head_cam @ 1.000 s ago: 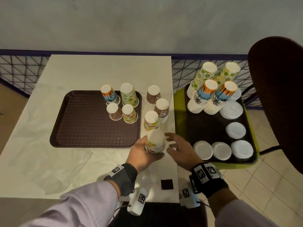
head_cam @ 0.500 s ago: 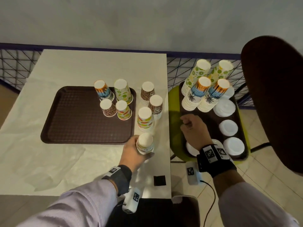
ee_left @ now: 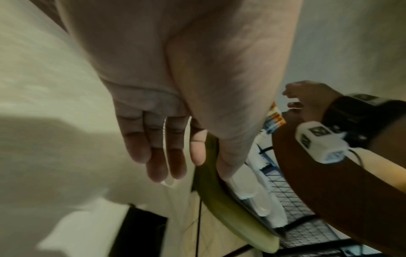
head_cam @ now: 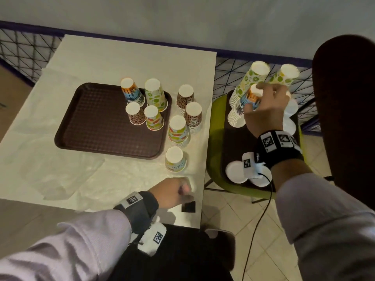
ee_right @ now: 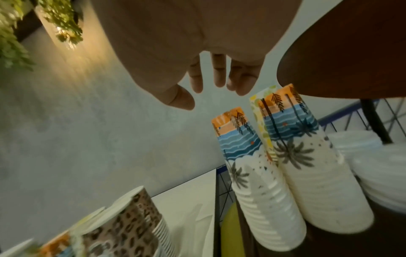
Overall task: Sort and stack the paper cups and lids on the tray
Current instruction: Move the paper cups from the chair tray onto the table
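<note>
Paper cups (head_cam: 154, 118): 4 upside-down on brown tray (head_cam: 97, 122), 4 more just right of it on white table (head_cam: 121, 57). Left hand (head_cam: 172, 191) loose, empty; right hand (head_cam: 265, 110) fingers spread over beach-print stack (ee_right: 259, 173), not gripping.

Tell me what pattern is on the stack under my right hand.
Palm trees, blue waves, orange sky; clearest in the right wrist view.

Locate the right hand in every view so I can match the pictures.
Head: the right hand is at upper right, over the cup stacks on the side tray.
Left wrist: it is small at the right edge, above the wrist strap.
Right wrist: it fills the top centre, fingers hanging above the cups.
Shared landmark: the palm-print cup stacks.
</note>
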